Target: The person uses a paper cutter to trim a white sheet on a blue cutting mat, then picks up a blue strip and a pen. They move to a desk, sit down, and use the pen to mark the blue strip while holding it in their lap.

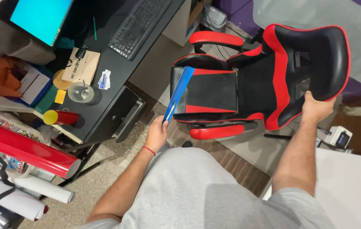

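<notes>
A black and red gaming chair (248,80) stands in front of me, seen from above. My right hand (316,108) grips the edge of its backrest at the right. My left hand (157,133) holds a long flat blue strip (179,91) by its lower end. The strip points up and away, its upper end lying over the front left corner of the chair seat. A thin red band circles my left wrist. My grey shirt fills the bottom of the view.
A black desk (117,63) at the left carries a keyboard (140,25), a lit monitor (40,17), a clear glass (81,91) and papers. Red and white rolls (27,152) lie at the lower left. A white surface (350,186) sits at the lower right.
</notes>
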